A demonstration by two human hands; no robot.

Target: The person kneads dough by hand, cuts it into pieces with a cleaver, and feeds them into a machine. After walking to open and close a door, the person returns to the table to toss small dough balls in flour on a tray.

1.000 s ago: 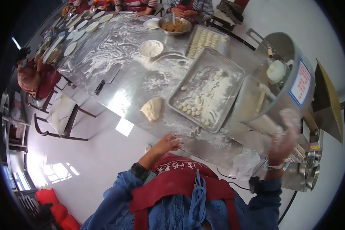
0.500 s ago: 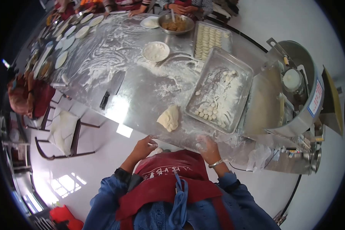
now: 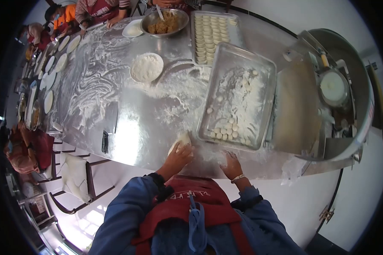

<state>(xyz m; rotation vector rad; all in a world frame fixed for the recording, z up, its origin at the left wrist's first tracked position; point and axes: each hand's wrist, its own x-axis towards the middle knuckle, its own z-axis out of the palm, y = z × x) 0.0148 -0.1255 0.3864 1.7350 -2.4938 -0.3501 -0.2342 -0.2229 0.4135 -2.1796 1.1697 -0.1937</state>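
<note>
On the floured metal table, near its front edge, lies a piece of pale dough. My left hand rests on the dough with its fingers over it, hiding part of it. To the right, my right hand has floury fingers and sits at the table edge, apart from the dough; whether it holds anything is unclear. Just beyond it is a metal tray with loose flour and several small dough balls. A cleaver with a black handle lies to the left.
A flour bowl, a filling bowl and a tray of dumplings stand farther back. At right is a large metal drum. Several people sit around the far and left sides; a chair stands at lower left.
My left hand has moved forward onto the dough. My right hand remains near the table edge. The whole view has shifted, with the table's contents appearing farther left.
</note>
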